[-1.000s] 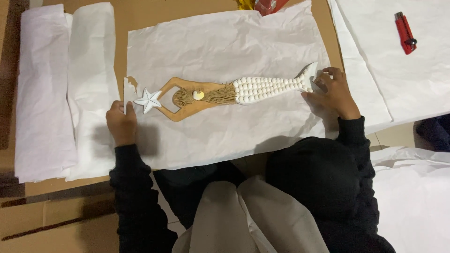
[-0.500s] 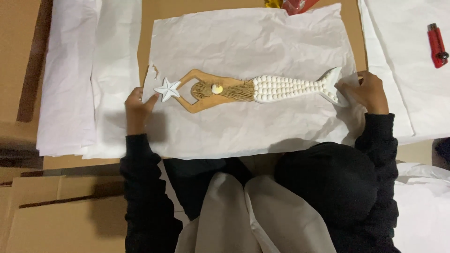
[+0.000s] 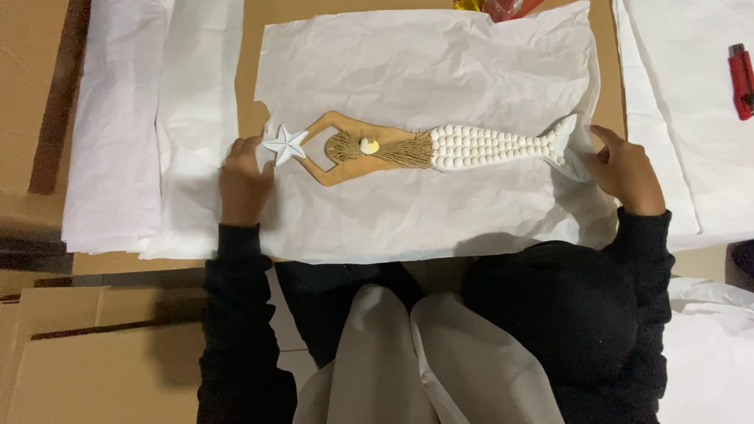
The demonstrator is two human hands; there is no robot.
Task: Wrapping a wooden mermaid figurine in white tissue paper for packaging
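A wooden mermaid (image 3: 408, 147) lies flat across the middle of a crinkled white sheet (image 3: 440, 78) — smooth tan arms raised in a loop, stringy fibre hair with a small shell on it, a tail studded with rows of little white shells and a pale fin. A white star (image 3: 286, 145) caps the arm end near the sheet's left edge. The left hand (image 3: 245, 182) rests there, fingers loosely curled, fingertips touching the star; it grips nothing. The right hand (image 3: 624, 169) sits at the sheet's right edge, partly open, thumb and fingers at the fin.

The sheet lies on brown cardboard (image 3: 253, 55), with bare paper above and below the mermaid. Folded white paper stacks (image 3: 133, 118) lie just beyond the left edge, more paper on the right — a red cutter (image 3: 741, 78) on it, well apart.
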